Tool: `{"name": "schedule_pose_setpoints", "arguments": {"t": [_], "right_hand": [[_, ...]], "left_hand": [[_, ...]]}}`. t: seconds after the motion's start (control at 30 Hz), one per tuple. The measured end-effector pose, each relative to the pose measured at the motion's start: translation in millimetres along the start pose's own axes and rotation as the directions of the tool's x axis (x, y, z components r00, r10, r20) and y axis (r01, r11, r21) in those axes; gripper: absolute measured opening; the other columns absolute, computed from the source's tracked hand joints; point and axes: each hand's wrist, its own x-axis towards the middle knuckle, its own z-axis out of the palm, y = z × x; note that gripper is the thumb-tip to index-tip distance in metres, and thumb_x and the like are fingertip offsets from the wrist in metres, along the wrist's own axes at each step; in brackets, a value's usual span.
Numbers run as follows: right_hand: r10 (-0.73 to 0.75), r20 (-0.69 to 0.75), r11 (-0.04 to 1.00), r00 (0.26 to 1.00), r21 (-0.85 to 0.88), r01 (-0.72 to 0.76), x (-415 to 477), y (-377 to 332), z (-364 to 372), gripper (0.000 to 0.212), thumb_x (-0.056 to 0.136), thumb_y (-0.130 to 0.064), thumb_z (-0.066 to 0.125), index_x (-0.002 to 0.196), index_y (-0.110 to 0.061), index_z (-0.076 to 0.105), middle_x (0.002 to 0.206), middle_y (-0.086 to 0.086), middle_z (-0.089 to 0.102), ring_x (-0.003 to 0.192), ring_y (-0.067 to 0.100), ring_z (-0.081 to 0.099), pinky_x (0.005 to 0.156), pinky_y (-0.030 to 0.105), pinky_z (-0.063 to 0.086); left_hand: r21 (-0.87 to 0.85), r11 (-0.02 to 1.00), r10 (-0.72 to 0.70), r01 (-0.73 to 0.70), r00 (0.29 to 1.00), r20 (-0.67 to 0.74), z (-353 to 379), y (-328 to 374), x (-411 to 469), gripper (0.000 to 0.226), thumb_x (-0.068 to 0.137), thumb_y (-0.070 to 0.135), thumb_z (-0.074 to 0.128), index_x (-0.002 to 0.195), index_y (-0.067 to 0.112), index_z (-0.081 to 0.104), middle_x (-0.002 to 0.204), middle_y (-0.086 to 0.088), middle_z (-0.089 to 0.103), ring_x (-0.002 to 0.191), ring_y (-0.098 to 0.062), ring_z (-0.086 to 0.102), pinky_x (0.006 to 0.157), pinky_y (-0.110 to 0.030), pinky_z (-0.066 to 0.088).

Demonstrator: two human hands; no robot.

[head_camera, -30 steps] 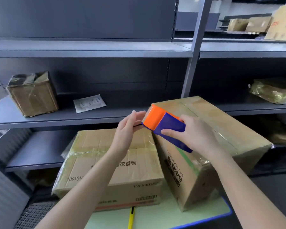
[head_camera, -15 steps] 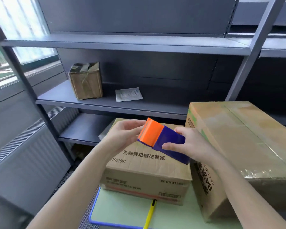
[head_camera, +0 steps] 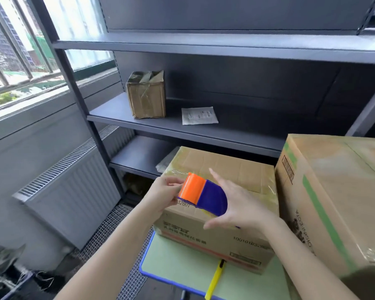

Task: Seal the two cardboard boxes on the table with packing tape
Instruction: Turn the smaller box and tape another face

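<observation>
Two cardboard boxes stand on a green table [head_camera: 182, 263]. The low box [head_camera: 227, 174] sits at the centre and the taller box [head_camera: 333, 191] stands to its right. An orange and blue tape dispenser [head_camera: 201, 195] hovers above the low box's front left corner. My right hand [head_camera: 236, 204] holds the dispenser's blue body, thumb underneath and fingers over the top. My left hand [head_camera: 162, 191] pinches at the orange end of the dispenser; the tape end itself is too small to make out.
A yellow utility knife [head_camera: 214, 280] lies at the table's front edge. Behind the boxes a dark metal shelf [head_camera: 182, 131] carries a small taped box [head_camera: 146, 94] and a white packet [head_camera: 198, 115]. A radiator [head_camera: 69, 182] and a window are at the left.
The view has swung left and down. Both hands with the dispenser have dropped lower, over the low box's front left corner. My right hand's fingers have spread more over the blue body.
</observation>
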Motion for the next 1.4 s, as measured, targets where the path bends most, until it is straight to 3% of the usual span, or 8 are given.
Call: {"name": "schedule_pose_setpoints", "arguments": {"t": [0.1,0.23,0.33,0.5,0.77,1.0,1.1,1.4], "right_hand": [[-0.046,-0.036,0.99,0.998,-0.138,0.041,15,3,22,0.122,0.059,-0.059,0.074,0.145,-0.039,-0.009,0.108,-0.014,0.03,0.091,0.012,0.048,0.075,0.032,0.047],[-0.079,-0.213,0.962,0.974,-0.274,0.018,39,3,36,0.09,0.073,-0.042,0.066,0.144,-0.019,0.015,0.124,-0.006,0.037,0.115,0.016,0.044,0.1,0.033,0.03],[-0.09,-0.307,0.937,0.947,-0.348,-0.024,57,-4,44,0.067,0.077,-0.042,0.064,0.131,-0.018,0.032,0.112,-0.005,0.044,0.108,0.017,0.049,0.094,0.028,0.031],[0.072,-0.387,0.958,0.919,-0.228,-0.171,87,-24,60,0.089,0.075,-0.055,0.068,0.14,-0.014,0.024,0.127,0.0,0.044,0.117,0.018,0.044,0.096,0.025,0.036],[0.065,-0.418,0.921,0.906,-0.324,-0.215,132,-38,51,0.058,0.076,-0.05,0.069,0.118,-0.021,0.041,0.101,-0.002,0.047,0.091,0.017,0.048,0.072,0.025,0.031],[0.037,-0.387,0.945,0.921,-0.287,-0.159,144,-43,39,0.056,0.073,-0.051,0.07,0.111,-0.022,0.041,0.09,-0.01,0.034,0.081,0.009,0.038,0.068,0.022,0.03],[0.089,-0.348,0.942,0.933,-0.276,-0.193,142,-38,29,0.049,0.075,-0.042,0.07,0.109,-0.025,0.039,0.091,-0.01,0.036,0.084,0.012,0.04,0.069,0.024,0.031],[0.147,-0.207,0.942,0.967,-0.269,-0.201,139,-14,-7,0.051,0.07,-0.016,0.072,0.107,-0.03,0.038,0.092,-0.01,0.039,0.086,0.014,0.043,0.067,0.025,0.034]], "left_hand": [[-0.039,0.999,0.005,-0.006,0.999,-0.034,-12,-7,7,0.011,0.087,0.008,0.062,0.078,0.007,0.067,0.057,-0.004,0.044,0.039,-0.006,0.034,0.035,-0.013,0.026],[0.008,0.998,0.066,-0.065,0.996,-0.063,-27,-6,24,0.012,0.087,0.008,0.062,0.076,0.009,0.065,0.055,0.0,0.052,0.039,-0.003,0.043,0.038,-0.014,0.032],[0.04,0.997,0.071,-0.07,0.997,-0.019,-39,-1,43,0.01,0.089,0.009,0.059,0.08,0.007,0.062,0.053,0.003,0.054,0.039,-0.002,0.04,0.038,-0.014,0.031],[0.102,0.993,0.059,-0.065,0.996,0.062,-51,5,77,0.017,0.091,0.01,0.056,0.074,0.009,0.058,0.048,0.009,0.057,0.038,0.002,0.045,0.039,-0.013,0.033],[0.228,0.97,0.074,-0.084,0.996,0.054,-83,12,127,0.028,0.088,0.0,0.049,0.063,0.012,0.055,0.049,0.005,0.051,0.047,-0.008,0.042,0.042,-0.017,0.035],[0.168,0.982,0.064,-0.087,0.989,0.134,-106,14,142,0.025,0.092,0.012,0.058,0.067,0.009,0.055,0.045,0.007,0.054,0.047,-0.007,0.043,0.041,-0.015,0.036],[0.175,0.982,0.061,-0.065,0.998,0.032,-116,17,147,0.023,0.092,0.013,0.058,0.07,0.006,0.054,0.058,0.0,0.054,0.054,-0.01,0.045,0.049,-0.018,0.039],[0.2,0.98,0.021,-0.022,1.0,0.006,-135,34,161,0.026,0.094,0.009,0.055,0.07,0.002,0.052,0.058,-0.005,0.05,0.028,-0.002,0.029,0.031,-0.011,0.026]]}}
